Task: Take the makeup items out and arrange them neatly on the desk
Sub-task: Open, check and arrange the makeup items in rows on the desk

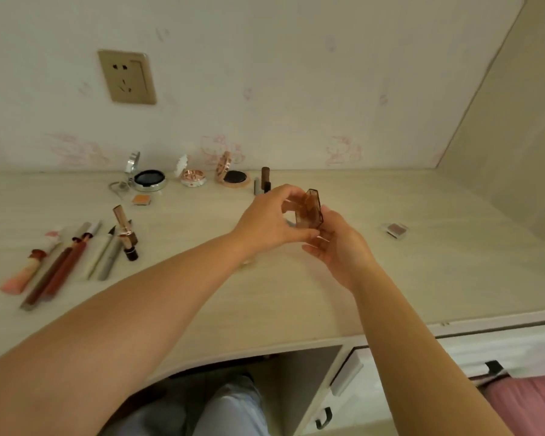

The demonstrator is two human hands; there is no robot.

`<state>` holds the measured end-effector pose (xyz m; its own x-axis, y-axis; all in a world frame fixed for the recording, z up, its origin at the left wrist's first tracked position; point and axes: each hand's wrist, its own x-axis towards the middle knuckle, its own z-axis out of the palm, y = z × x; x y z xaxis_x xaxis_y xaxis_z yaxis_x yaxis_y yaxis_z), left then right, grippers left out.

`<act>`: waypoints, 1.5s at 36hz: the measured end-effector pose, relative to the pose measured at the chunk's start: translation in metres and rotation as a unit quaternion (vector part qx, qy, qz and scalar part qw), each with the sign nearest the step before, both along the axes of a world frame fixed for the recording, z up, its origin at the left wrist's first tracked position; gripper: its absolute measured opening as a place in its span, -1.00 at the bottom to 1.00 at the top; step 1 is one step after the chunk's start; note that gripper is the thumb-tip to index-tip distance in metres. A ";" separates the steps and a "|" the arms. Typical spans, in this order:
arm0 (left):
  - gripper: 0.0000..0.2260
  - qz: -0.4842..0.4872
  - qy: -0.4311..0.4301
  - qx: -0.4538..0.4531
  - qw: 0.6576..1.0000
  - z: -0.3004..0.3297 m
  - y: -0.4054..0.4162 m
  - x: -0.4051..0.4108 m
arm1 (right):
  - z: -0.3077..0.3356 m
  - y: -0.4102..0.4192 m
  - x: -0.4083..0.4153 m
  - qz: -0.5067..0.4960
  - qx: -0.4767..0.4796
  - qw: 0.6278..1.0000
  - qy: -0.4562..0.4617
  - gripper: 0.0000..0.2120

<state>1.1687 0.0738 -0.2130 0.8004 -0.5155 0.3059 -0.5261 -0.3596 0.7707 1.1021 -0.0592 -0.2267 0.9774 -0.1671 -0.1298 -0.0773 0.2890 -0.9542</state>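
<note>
Both hands met above the middle of the pale tabletop (296, 297), working on one small brown translucent case (310, 212). The left hand (269, 220) curled over it from the left, fingertips pinching its upper edge, while the right hand (335, 243) cupped it from below and to the right, fingers wrapped round its lower end. The case stood tilted, lifted clear of the surface, and appeared hinged open, though blur made that hard to confirm.

Along the back edge by the wall sat three open compacts: a silver compact (148, 180) with a dark pan, a small white compact (193, 177), and a rose-gold compact (232, 176). Just right of these stood a brown tube (265, 176). A little orange pan (141, 199) lay in front of the silver one.

To the left, a row of pencils and tubes (60, 265) lay side by side, with a gold lipstick (126, 232) at their right end. Well off to the right lay a single small eyeshadow pan (395, 229). A wall socket (127, 77) was set above.
</note>
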 end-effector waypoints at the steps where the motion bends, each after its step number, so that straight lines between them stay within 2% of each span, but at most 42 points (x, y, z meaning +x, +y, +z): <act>1: -0.42 0.003 0.000 -0.003 1.000 0.000 0.012 -0.002 | 0.001 0.008 0.002 0.021 -0.012 1.000 0.000 -0.74; 14: -0.46 0.025 -0.003 0.013 1.000 0.010 0.151 -0.025 | 0.022 0.116 0.012 0.182 -0.103 0.978 -0.003 -0.77; 19: -0.47 0.028 0.002 0.012 1.000 0.011 0.181 -0.027 | 0.025 0.144 0.014 0.193 -0.163 0.968 -0.004 -0.76; 25: -0.48 0.042 -0.057 0.065 0.995 0.009 0.193 -0.029 | 0.029 0.164 0.014 0.193 -0.240 0.951 0.014 -0.82; 29: -0.52 0.052 -0.052 0.056 0.996 0.009 0.195 -0.026 | 0.028 0.171 0.015 0.156 -0.211 0.965 0.016 -0.78; 33: -0.45 0.069 0.003 0.021 0.997 0.013 0.190 -0.022 | 0.028 0.172 0.017 0.095 -0.180 0.979 0.012 -0.71; 35: -0.44 0.079 0.029 0.000 0.996 0.016 0.188 -0.020 | 0.030 0.170 0.019 0.075 -0.129 0.989 0.014 -0.69; 39: -0.50 0.072 0.051 -0.024 0.996 0.026 0.187 -0.011 | 0.032 0.158 0.024 0.116 -0.010 0.993 0.015 -0.64; 43: -0.49 0.079 0.031 -0.028 0.996 0.041 0.189 0.004 | 0.037 0.148 0.038 0.149 0.065 0.987 0.009 -0.62; 50: -0.42 0.086 0.010 0.053 0.995 0.073 0.193 0.042 | 0.048 0.144 0.079 0.106 0.043 0.993 0.037 -0.79; 54: -0.42 0.078 0.027 0.076 0.994 0.080 0.198 0.066 | 0.052 0.149 0.103 0.095 0.047 0.994 0.029 -0.82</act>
